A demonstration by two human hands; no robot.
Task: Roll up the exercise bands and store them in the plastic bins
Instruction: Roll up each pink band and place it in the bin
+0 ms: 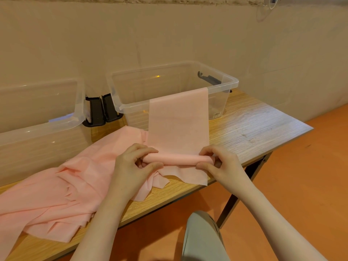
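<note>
Beige wall runs behind a wooden counter, with orange floor to the right and below. Two clear plastic bins stand at the back of the counter: the left bin is partly cut off by the frame edge, and the right bin sits just beside it, with black latches hanging down in the gap between them. A pink band is draped over the right bin's front rim, one end inside the bin and the rest running down the bin's front wall onto the counter. Its near portion is wound into a tight roll lying crosswise near the counter's front edge, with a loose flap of pink material showing beneath it. The left hand grips the roll's left end, fingers curled over the top and thumb pressed along the near side. The right hand pinches the right end in the same way (fingers bent over, thumb underneath). A pile of more pink bands lies crumpled on the counter's left part, reaching under the left forearm and touching the draped band's left edge. A knee in grey-green cloth shows below the counter's front edge.
</note>
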